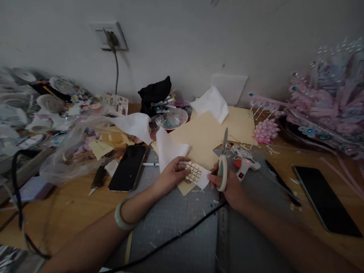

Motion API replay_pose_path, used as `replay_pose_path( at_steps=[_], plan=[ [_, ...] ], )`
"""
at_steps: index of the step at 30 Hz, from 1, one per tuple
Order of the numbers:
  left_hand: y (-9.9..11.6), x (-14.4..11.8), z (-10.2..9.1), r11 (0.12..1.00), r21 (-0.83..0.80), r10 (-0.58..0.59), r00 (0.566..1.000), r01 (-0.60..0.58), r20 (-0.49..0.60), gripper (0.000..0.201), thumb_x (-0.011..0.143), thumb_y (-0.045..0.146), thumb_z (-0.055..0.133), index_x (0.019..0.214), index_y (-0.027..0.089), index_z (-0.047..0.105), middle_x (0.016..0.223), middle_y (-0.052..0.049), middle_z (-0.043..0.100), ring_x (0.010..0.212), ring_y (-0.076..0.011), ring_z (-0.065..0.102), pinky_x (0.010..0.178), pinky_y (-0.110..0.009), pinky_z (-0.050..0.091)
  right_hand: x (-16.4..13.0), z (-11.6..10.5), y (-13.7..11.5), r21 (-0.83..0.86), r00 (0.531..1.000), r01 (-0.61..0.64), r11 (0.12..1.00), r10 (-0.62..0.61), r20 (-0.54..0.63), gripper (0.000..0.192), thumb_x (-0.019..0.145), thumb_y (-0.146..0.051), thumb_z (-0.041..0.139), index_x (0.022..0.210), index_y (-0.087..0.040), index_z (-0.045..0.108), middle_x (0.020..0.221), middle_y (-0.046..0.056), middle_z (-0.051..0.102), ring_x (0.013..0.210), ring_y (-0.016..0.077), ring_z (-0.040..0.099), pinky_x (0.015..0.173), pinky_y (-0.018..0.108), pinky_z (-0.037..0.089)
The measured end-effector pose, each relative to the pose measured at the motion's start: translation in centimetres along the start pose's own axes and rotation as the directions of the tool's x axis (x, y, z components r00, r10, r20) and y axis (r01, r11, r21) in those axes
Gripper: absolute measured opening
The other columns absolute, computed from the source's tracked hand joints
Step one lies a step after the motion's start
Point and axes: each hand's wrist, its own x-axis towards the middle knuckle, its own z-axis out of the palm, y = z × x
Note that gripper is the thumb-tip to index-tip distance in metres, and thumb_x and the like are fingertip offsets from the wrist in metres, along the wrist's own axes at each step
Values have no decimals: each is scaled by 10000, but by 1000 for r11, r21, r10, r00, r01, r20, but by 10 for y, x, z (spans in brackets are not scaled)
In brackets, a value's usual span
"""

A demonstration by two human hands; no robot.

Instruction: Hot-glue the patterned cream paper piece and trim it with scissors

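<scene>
My left hand (170, 173) pinches a small cream piece with a dark scalloped outline pattern (193, 172), thumb on top. Under it, a white sheet piece (204, 179) sticks out to the right. In my right hand (233, 191) is a pair of scissors with pale handles (223, 172), blades pointing up and away from me. The right thumb and a finger also touch the white piece's right edge. Both hands are above a grey cutting mat (176, 220). Beyond them lie cream card sheets (199, 138) and a folded white sheet (169, 149).
A glue gun (248, 167) with a red light lies right of the scissors. Phones lie at left (127, 168) and right (324, 201). A black cable (182, 236) crosses the mat near a steel ruler (223, 231). Pink beaded ornaments (327, 98) crowd the right; craft supplies fill the left.
</scene>
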Motion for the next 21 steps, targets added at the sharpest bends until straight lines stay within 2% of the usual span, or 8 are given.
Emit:
replay_pose_path(
  at_steps=[6, 9, 11, 13, 16, 19, 21],
  plan=[
    [0, 6, -5, 996, 21, 91, 977, -88, -194, 348, 694, 196, 575, 1006, 182, 420, 750, 23, 543, 609, -85, 548, 551, -213, 474, 3, -4, 5, 66, 999, 34, 997, -35, 1, 309, 599, -244, 681, 794, -194, 447, 581, -85, 514, 412, 52, 465, 422, 186, 353],
    [-1, 7, -7, 987, 123, 131, 960, -103, -248, 304, 707, 204, 543, 985, 194, 421, 826, 11, 535, 600, -84, 531, 510, -212, 461, 2, -4, 3, 69, 1000, 18, 997, -18, 5, 303, 594, -238, 678, 792, -196, 453, 594, -86, 510, 415, 52, 473, 425, 187, 363],
    [-3, 7, -8, 960, 265, 152, 967, -95, -204, 236, 720, 236, 534, 941, 185, 468, 845, -3, 554, 640, -99, 539, 552, -230, 468, 2, -4, 2, 67, 1000, 9, 998, -10, 4, 307, 591, -242, 676, 797, -199, 453, 603, -83, 508, 422, 60, 484, 429, 195, 373],
    [-3, 6, -10, 887, 441, 196, 977, -140, -83, 193, 729, 257, 535, 903, 175, 540, 890, -32, 582, 784, -143, 561, 686, -277, 475, 1, -3, 0, 75, 1000, -1, 997, 0, 4, 316, 586, -253, 674, 799, -203, 446, 613, -78, 508, 433, 72, 498, 436, 208, 388],
    [-3, 3, -10, 769, 583, 273, 959, -262, 71, 200, 743, 266, 534, 903, 179, 615, 1159, -95, 527, 1082, -222, 480, 874, -345, 415, 1, -1, -3, 94, 1000, -11, 996, 11, 6, 329, 573, -261, 673, 795, -205, 436, 610, -73, 504, 440, 86, 508, 434, 219, 398],
    [-2, -3, -8, 748, 581, 366, 929, -322, 44, 294, 763, 285, 518, 1036, 194, 580, 1381, -104, 317, 1224, -252, 354, 940, -387, 370, 0, -1, -6, 113, 1000, -5, 994, 4, 15, 330, 568, -253, 671, 797, -208, 438, 603, -71, 504, 445, 89, 500, 431, 223, 399],
    [-1, -7, -5, 732, 567, 458, 889, -378, 2, 341, 772, 286, 514, 1105, 214, 530, 1414, -89, 262, 1266, -241, 290, 991, -403, 311, 0, -1, -6, 127, 1000, -7, 992, 4, 24, 331, 567, -249, 674, 801, -209, 443, 599, -72, 501, 450, 89, 497, 436, 225, 405]
  ],
)
